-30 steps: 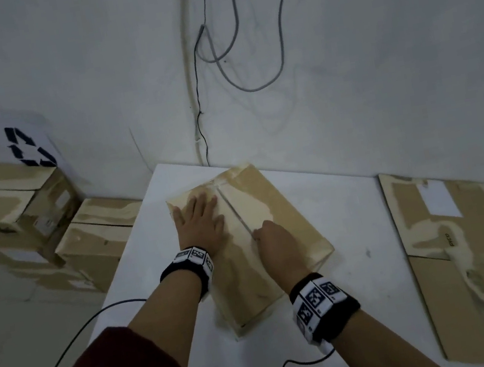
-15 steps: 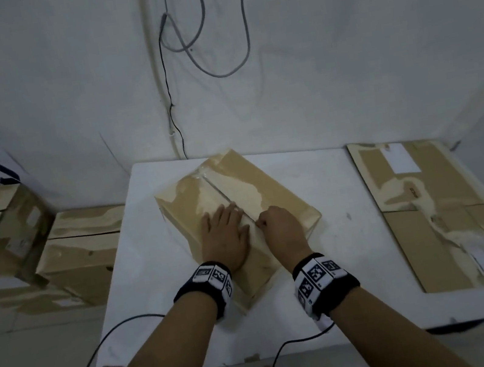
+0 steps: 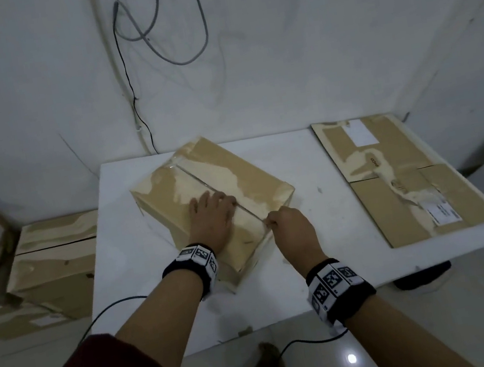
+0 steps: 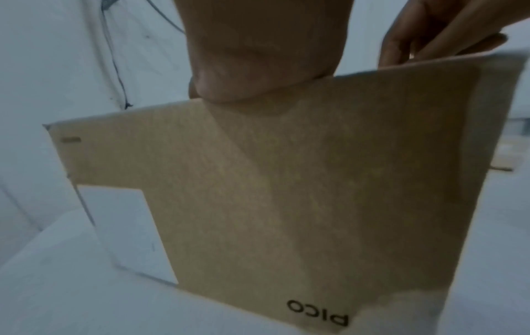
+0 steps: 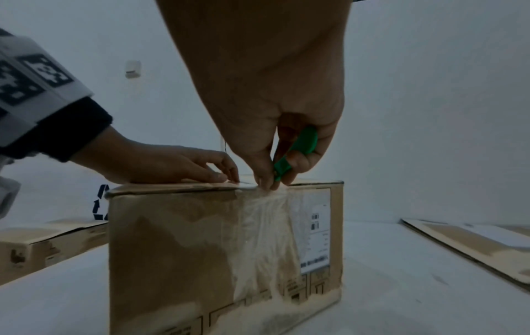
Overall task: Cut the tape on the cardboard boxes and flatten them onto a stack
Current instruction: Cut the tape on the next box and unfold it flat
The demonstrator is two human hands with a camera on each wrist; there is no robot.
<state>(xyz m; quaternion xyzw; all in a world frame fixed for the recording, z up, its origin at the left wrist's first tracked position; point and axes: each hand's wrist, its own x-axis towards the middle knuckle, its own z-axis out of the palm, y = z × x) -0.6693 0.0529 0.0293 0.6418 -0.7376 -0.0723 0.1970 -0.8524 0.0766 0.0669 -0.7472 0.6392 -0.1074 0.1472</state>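
A taped cardboard box [image 3: 252, 178] [image 5: 183, 249] [image 4: 315, 192] stands on the white table [image 3: 322, 234], its top seam running away from me. My left hand [image 3: 212, 217] [image 5: 160, 165] lies flat on the top, left of the seam, fingers straight. At the seam's near end, by the box's front edge, my right hand [image 3: 286, 224] [image 5: 275, 179] pinches a small green cutter [image 5: 298, 147]. Its tip touches the clear tape [image 5: 266, 226] that folds down the front face. The blade itself is hidden by my fingers.
Flattened boxes [image 3: 399, 176] lie stacked on the table's right side. More closed boxes [image 3: 54, 256] are piled on the floor to the left. Cables [image 3: 138, 104] hang down the wall behind the table. A black cord [image 3: 102, 315] trails off the front edge.
My right hand has drawn the cutter along the seam toward me, from the middle of the top to the near edge. The left hand slid nearer too, still flat on the box.
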